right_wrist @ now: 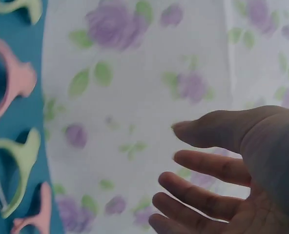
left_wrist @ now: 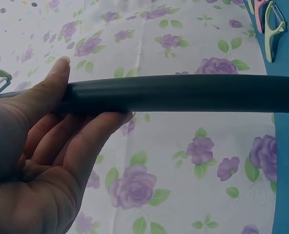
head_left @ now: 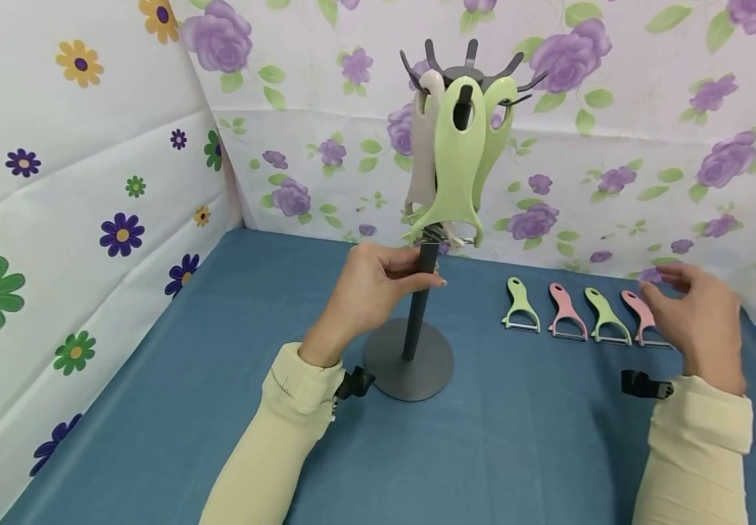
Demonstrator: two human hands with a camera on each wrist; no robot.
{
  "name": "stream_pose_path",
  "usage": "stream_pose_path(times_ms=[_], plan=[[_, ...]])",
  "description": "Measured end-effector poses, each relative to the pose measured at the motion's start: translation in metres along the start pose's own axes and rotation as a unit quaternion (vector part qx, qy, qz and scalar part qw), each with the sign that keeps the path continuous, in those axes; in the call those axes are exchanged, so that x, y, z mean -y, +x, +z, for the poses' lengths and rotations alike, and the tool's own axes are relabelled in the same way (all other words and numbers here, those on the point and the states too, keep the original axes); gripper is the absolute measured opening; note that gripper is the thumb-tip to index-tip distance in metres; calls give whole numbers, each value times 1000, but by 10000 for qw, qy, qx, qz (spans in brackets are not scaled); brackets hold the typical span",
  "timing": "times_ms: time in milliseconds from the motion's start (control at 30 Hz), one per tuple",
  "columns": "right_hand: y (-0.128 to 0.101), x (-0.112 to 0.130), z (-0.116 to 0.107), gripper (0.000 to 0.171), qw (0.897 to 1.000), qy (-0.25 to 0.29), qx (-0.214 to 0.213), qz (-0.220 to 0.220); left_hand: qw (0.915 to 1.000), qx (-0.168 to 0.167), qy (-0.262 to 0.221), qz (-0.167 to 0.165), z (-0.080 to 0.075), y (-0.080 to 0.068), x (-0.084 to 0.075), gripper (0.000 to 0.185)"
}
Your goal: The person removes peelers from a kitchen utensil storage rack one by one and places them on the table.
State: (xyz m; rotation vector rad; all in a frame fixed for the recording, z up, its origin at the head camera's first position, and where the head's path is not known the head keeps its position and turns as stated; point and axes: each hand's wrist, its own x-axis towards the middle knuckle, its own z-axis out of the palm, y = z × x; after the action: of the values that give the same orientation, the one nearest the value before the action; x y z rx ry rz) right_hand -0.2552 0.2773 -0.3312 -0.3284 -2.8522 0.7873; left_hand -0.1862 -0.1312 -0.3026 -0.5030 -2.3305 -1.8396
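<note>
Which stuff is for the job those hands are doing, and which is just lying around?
Seems for the job:
stand, gripped by the left hand
hanging peelers
four peelers lying near the right hand

Just around:
blue cloth
flowery sheets
black things at the wrists

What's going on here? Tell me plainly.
A person's left hand grips a grey stand below its hooks. Peelers hang up there, at least two green ones and a beige one. Four others, two green and two pink, lie in a row on the blue cloth. The right hand holds nothing, close to the rightmost pink peeler.
</note>
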Motion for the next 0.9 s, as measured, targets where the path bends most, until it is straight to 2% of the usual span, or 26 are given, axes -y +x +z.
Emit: stream_pose_path(times_ms=[167, 400, 567, 733, 833, 900], plan=[[-12, 17, -3, 60, 9973, 430, -267, -533, 9999, -121, 34, 10, 2, 0, -1, 39], [-18, 26, -1, 55, 9939, 625, -511, -746, 9998, -187, -42, 61, 2, 0, -1, 40], [-19, 32, -3, 52, 9905, 645, -735, -970, 9996, -275, 73, 50, 2, 2, -2, 39], [-20, 37, -9, 54, 9888, 545, -533, -1286, 9979, -201, 620, -7, 1, 2, -3, 34], [-18, 40, -12, 56, 9891, 515, -341, -1339, 9962, -22, 860, 129, 0, 1, -4, 24], [-17, 43, -12, 57, 9892, 560, -387, -1297, 9954, 110, 924, 242, -2, 1, -5, 18]])
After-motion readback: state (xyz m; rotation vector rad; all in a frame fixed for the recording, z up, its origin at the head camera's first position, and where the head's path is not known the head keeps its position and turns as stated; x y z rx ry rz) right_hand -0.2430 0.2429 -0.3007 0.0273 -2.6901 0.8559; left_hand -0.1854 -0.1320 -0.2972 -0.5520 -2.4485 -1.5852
